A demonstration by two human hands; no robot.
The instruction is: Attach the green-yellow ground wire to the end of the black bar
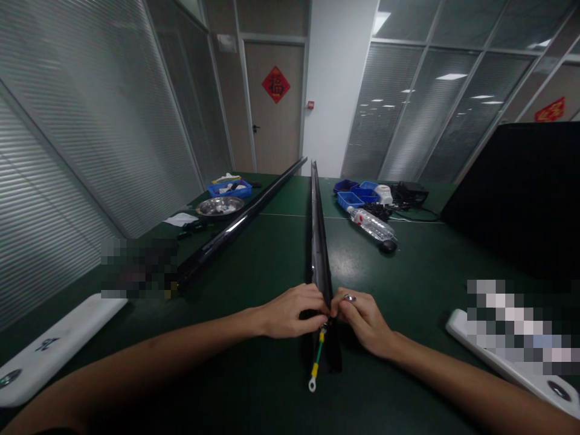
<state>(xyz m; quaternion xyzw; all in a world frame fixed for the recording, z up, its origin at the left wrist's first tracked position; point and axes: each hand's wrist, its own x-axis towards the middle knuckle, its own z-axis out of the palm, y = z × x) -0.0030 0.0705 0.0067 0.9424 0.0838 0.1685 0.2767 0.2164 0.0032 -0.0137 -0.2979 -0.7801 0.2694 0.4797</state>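
A long black channel-shaped rail (319,254) runs away from me down the middle of the table, its near end between my hands. My left hand (296,311) reaches over the rail from the left, fingers bent and thumb tip at the upper end of a short green-and-yellow ground wire (319,350). The wire hangs toward me, with a bare ring terminal at its lower end. Close against the left fingertips, my right hand (362,317) is closed in a pinch at the rail's right edge, a ring on one finger. What lies between the right fingertips is hidden.
Another black rail (235,226) lies at an angle on the left. Beyond it are a metal bowl (220,206) and a blue basket (230,189). At right are blue bins (351,200), a plastic bottle (371,225) and a black monitor (521,199). White devices (58,347) flank both arms.
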